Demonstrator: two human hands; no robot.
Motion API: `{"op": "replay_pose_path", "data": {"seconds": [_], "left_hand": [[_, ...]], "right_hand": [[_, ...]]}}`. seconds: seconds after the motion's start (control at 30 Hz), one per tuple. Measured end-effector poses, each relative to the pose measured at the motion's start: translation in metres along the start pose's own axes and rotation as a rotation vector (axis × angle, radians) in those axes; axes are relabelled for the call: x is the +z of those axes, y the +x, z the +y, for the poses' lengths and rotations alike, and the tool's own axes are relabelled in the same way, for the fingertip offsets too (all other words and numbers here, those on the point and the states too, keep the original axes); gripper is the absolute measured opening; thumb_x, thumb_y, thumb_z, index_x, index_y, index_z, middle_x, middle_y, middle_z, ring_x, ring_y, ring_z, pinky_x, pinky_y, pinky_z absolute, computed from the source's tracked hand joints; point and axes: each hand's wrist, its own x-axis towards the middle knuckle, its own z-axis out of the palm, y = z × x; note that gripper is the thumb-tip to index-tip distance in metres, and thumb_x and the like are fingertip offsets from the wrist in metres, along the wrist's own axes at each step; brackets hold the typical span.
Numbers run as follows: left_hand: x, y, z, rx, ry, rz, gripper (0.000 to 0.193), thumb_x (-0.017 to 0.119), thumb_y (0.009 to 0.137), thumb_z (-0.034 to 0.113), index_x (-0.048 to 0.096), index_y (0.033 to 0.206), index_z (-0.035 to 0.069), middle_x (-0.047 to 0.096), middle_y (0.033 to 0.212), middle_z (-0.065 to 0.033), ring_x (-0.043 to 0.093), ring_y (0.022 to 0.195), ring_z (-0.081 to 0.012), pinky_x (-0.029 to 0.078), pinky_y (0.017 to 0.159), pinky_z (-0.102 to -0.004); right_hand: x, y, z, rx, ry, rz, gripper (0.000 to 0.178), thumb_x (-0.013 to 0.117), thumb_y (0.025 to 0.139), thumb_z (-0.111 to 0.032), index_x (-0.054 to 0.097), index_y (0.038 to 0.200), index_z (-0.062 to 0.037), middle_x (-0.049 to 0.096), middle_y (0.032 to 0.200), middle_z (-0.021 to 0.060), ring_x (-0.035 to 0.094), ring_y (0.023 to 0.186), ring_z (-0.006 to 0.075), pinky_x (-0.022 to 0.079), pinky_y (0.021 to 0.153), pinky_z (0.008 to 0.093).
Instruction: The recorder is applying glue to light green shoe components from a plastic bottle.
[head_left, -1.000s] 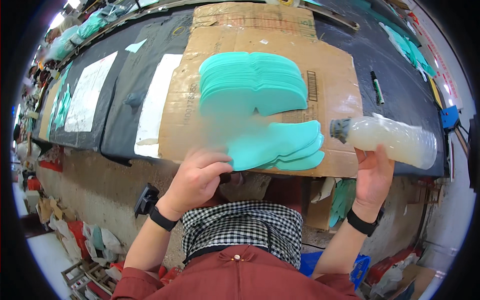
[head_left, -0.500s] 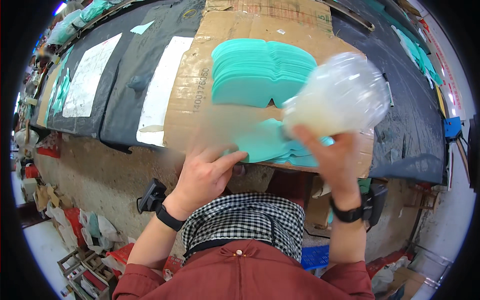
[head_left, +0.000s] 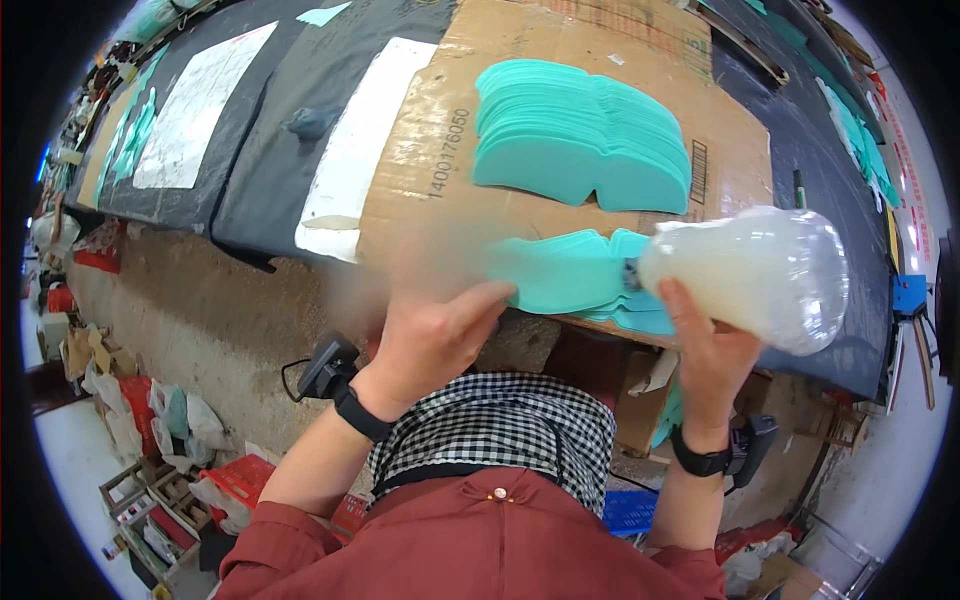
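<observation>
In my right hand (head_left: 712,352) is a milky translucent squeeze bottle (head_left: 745,275) wrapped in clear plastic, lying on its side with its dark tip over the right part of a small teal stack. My left hand (head_left: 437,328) grips the left end of the top teal foam-like piece (head_left: 565,275); a blurred patch hides some of its fingers. These pieces lie at the cardboard's near edge. Beyond them, a larger fanned stack of matching teal pieces (head_left: 580,140), notched in the middle, rests on the brown cardboard (head_left: 420,200).
White sheets (head_left: 205,105) lie on the dark table cover (head_left: 290,170) at the left. A pen (head_left: 799,188) lies right of the cardboard. More teal scraps (head_left: 855,130) are at the far right. Bags and a red basket (head_left: 240,480) stand on the floor at lower left.
The bottle has swung from a raised, blurred position down to the right, its tip now pointing left at the teal pieces. My left hand keeps to the piece's left end. The view has shifted.
</observation>
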Motion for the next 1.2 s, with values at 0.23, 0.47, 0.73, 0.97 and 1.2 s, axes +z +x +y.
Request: {"op": "replay_pose_path", "data": {"seconds": [0.23, 0.47, 0.73, 0.97, 1.2], "left_hand": [[-0.01, -0.021, 0.009, 0.061, -0.03, 0.078, 0.03, 0.074, 0.075, -0.002, 0.075, 0.104, 0.007, 0.073, 0.105, -0.0053, 0.068, 0.098, -0.0297, 0.05, 0.089, -0.0444], [-0.021, -0.029, 0.007, -0.001, -0.005, 0.045, 0.037, 0.071, 0.078, -0.003, 0.077, 0.112, 0.011, 0.072, 0.111, -0.0045, 0.069, 0.103, -0.0255, 0.051, 0.092, -0.0415], [-0.013, -0.029, 0.005, -0.02, 0.003, 0.05, 0.032, 0.074, 0.076, 0.002, 0.08, 0.102, 0.017, 0.071, 0.114, -0.0003, 0.059, 0.117, -0.0289, 0.031, 0.121, -0.0579], [-0.04, -0.029, -0.024, -0.164, 0.189, 0.148, 0.023, 0.073, 0.08, -0.001, 0.079, 0.098, 0.013, 0.069, 0.112, -0.0063, 0.059, 0.118, -0.0328, 0.036, 0.117, -0.0538], [-0.051, 0.016, -0.039, -0.112, 0.19, 0.209, 0.025, 0.074, 0.082, 0.015, 0.078, 0.105, 0.008, 0.07, 0.114, -0.0098, 0.059, 0.113, -0.031, 0.046, 0.101, -0.0433]], "right_hand": [[0.064, -0.006, -0.005, -0.225, 0.103, -0.252, 0.043, 0.082, 0.087, -0.016, 0.07, 0.126, -0.0026, 0.072, 0.124, 0.019, 0.071, 0.115, 0.0352, 0.055, 0.096, 0.0463], [0.026, -0.013, -0.027, -0.197, -0.212, -0.204, 0.041, 0.086, 0.089, -0.021, 0.072, 0.122, -0.0006, 0.073, 0.118, 0.0186, 0.071, 0.107, 0.0326, 0.057, 0.092, 0.0462], [-0.017, 0.041, 0.03, 0.107, 0.085, 0.198, 0.038, 0.082, 0.093, -0.005, 0.069, 0.128, 0.0022, 0.073, 0.125, 0.0109, 0.071, 0.108, 0.0187, 0.057, 0.097, 0.0364], [0.061, 0.015, -0.011, -0.012, 0.134, -0.134, 0.047, 0.088, 0.085, -0.01, 0.069, 0.127, 0.0004, 0.076, 0.12, 0.0137, 0.074, 0.105, 0.0216, 0.058, 0.084, 0.0371], [0.081, -0.007, -0.049, -0.306, 0.098, -0.275, 0.054, 0.087, 0.076, -0.007, 0.068, 0.126, -0.0024, 0.074, 0.116, 0.0176, 0.073, 0.101, 0.0357, 0.058, 0.084, 0.0406]]}}
